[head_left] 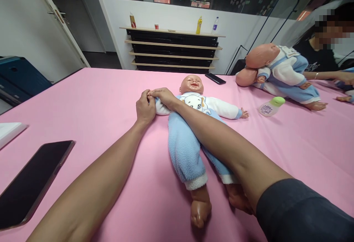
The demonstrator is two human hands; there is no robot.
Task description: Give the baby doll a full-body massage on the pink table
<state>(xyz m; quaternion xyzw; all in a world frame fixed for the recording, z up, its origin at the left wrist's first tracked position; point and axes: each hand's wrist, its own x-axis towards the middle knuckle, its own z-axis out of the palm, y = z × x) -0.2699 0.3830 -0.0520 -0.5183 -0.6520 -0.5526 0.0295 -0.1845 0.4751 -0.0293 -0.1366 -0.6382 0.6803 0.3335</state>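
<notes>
A baby doll (184, 142) lies on its back in the middle of the frame, on the pink tabletop (110, 98). Its head is up top and its feet point down to the bottom. It has fuzzy blue pants and a white top with an animal face on it.

The left hand (145, 107) is curled up around the doll's small hand, left of the middle. The right hand (165, 99) is bent over the end of the same doll arm, and its fingers meet the left hand. I cannot tell how tight it holds.

A black phone (215, 79) lies near the doll's head. A big phone (35, 183) is at the lower left. A bottle with a green lid (271, 106) lies on the right. At the upper right, one doll (290, 65) lies on top of another doll (246, 77), near a person (315, 52).
</notes>
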